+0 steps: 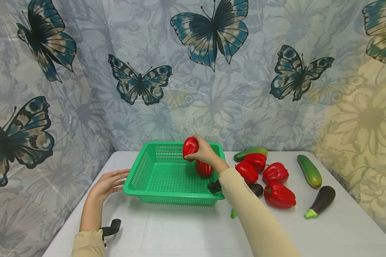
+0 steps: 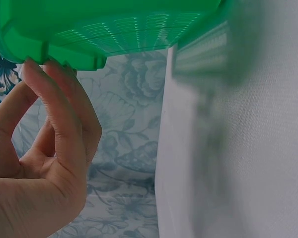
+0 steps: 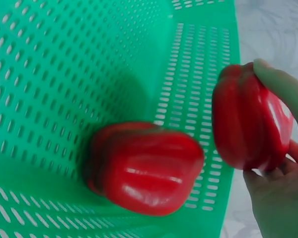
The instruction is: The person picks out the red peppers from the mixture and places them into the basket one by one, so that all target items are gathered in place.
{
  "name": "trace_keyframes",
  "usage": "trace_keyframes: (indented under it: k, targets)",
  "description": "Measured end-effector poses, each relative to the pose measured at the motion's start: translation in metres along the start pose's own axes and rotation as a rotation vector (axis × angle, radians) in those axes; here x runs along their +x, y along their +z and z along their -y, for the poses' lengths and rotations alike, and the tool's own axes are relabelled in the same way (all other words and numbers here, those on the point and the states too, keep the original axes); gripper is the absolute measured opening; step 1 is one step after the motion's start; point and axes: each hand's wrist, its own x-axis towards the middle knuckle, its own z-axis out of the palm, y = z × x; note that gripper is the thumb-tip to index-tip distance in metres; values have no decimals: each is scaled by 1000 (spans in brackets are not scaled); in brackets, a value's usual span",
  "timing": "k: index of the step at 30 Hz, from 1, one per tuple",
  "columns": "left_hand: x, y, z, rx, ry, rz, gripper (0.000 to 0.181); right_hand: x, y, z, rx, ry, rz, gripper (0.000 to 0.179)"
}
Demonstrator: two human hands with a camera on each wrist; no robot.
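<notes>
Head view fwd/dn, wider; L/R wrist views close; all incl basket point(image 1: 167, 178)

L hand point(image 2: 59, 144) is holding its fingertips point(image 2: 32, 69) at the edge of a grn basket point(image 2: 129, 29); can't tell if they're touching. Basket is filling the top of the view, slotted wall showing. Wht tabletop point(image 2: 278, 158) is running down view's R side; floral backdrop point(image 2: 126, 153) is hanging behind.
</notes>
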Motion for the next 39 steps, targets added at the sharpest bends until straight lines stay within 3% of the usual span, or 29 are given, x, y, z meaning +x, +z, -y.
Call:
trace_keyframes:
  k: [10,21,32,39]
  targets:
    - [0,1,-2,17,-13,-16,60,3,4,-6,-36,34,58,92]
    - [0,1,-3,10,-19,-17,61,5,13,-4,3,23,115,91]
    - [1,1,0,14,-10,-8,60,3,17,-8,-39,14,110,90]
    - [0,0,0,10,-5,-1,60,2,18,-11,-63,42,154,88]
